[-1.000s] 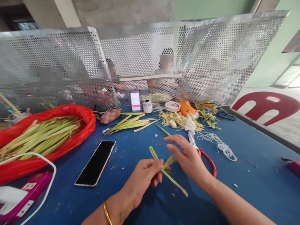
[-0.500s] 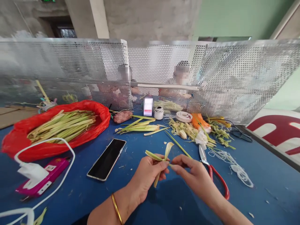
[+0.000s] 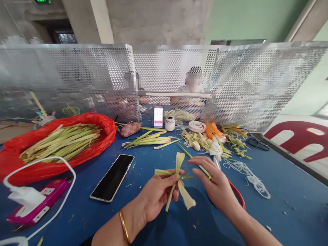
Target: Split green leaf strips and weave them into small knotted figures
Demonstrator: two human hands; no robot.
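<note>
Between its thumb and fingers, my left hand [image 3: 160, 189] pinches a cross of pale green leaf strips [image 3: 186, 199]. Their ends stick out up, down and to the left, with thin green wisps to the right. My right hand [image 3: 214, 181] hovers just right of the strips, fingers apart and with nothing visible between them. A long green stalk [image 3: 186, 150] runs behind its fingertips. Scissors [image 3: 241, 195] with red handles lie beneath that hand, largely hidden. Beyond the hands, a small bunch of leaf strips [image 3: 151, 139] rests on the blue table [image 3: 143, 222].
At left a red plastic bag [image 3: 107, 128] holds many leaf strips, near a magenta power strip [image 3: 48, 198] with a white cable. A phone [image 3: 112, 177] lies left of my hands. Trimmings [image 3: 197, 141], a tape roll [image 3: 197, 126] and white string [image 3: 256, 186] sit right. People are behind a perforated screen [image 3: 174, 68].
My right hand has let go of the strips and moved slightly right, its fingers spreading. A wide pale strip now hangs down from the cross in my left hand. The view has shifted a little.
</note>
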